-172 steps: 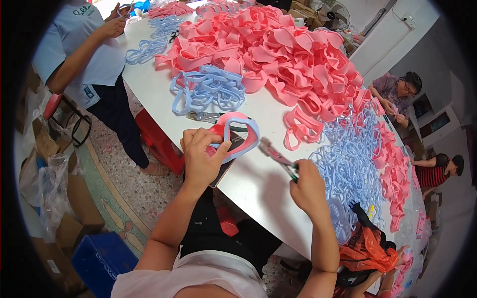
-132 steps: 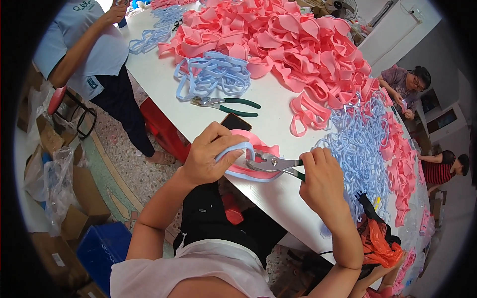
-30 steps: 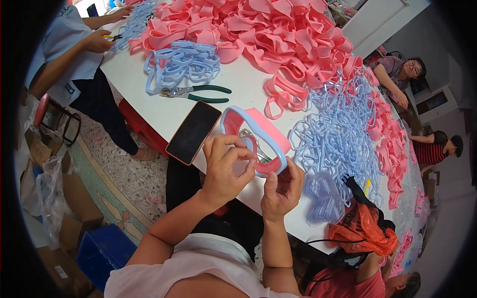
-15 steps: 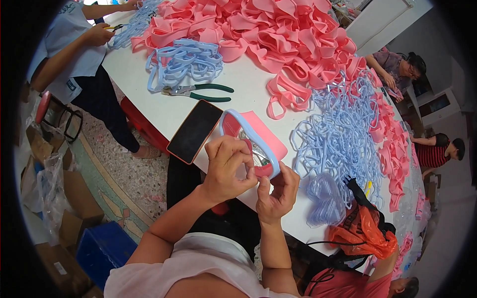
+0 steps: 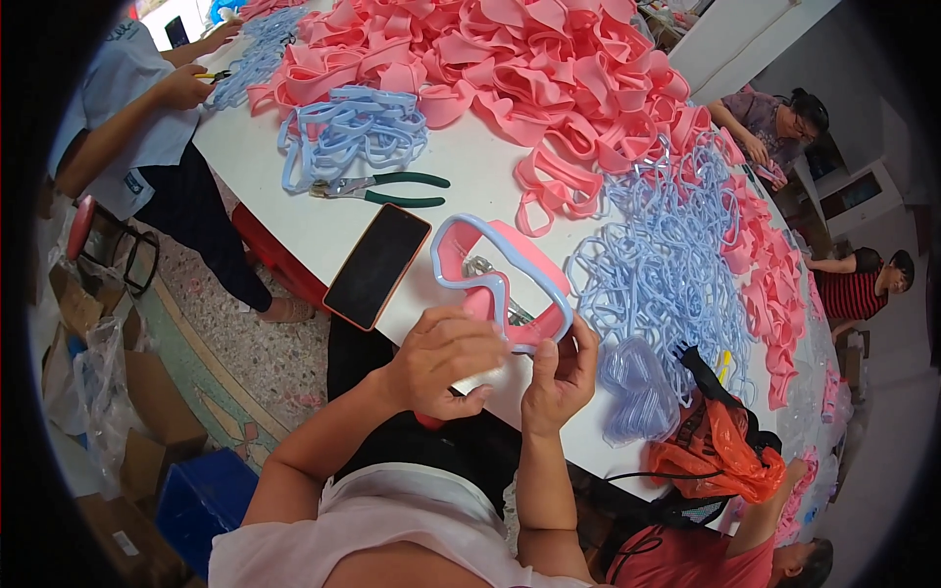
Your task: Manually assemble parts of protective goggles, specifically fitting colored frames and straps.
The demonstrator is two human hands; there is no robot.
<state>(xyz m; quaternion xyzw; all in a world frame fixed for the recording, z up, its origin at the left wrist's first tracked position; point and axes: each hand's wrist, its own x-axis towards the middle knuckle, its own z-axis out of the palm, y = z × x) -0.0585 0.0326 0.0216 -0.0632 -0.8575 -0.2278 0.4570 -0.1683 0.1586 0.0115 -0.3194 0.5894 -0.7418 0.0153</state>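
Centrally, both hands work one goggle assembly (image 5: 502, 284) at the near table edge: a pink soft skirt seated in a pale-blue frame, w/ a clear lens showing inside. Left hand (image 5: 446, 361) is closed around the assembly's near end, fingers curled over the frame's lower rim; a bit of white shows under the palm, kind not clear. Right hand (image 5: 559, 377) pinches the same near rim from approx. 4 o'clock of the left, thumb up along the pink edge, fingers behind. Key relation: the goggle's long axis runs from the hands toward 11 o'clock, so most of the piece lies beyond the fingertips, over the white table (image 5: 470, 176), and only its near end is gripped; both hands are about equally near, left on the 9 o'clock side, right on the 3 o'clock side. A dark phone (image 5: 377, 266) lies flat just beside the far end, at approx. 9 o'clock of it. Green-handled pliers (image 5: 382, 189) lie further off at 11 o'clock, apart from both hands. A heap of blue frames (image 5: 671, 269) sits at 2 o'clock, near the right hand; pink skirts (image 5: 510, 69) are piled at 12 o'clock. An orange bag (image 5: 720, 451) hangs at 4 o'clock.
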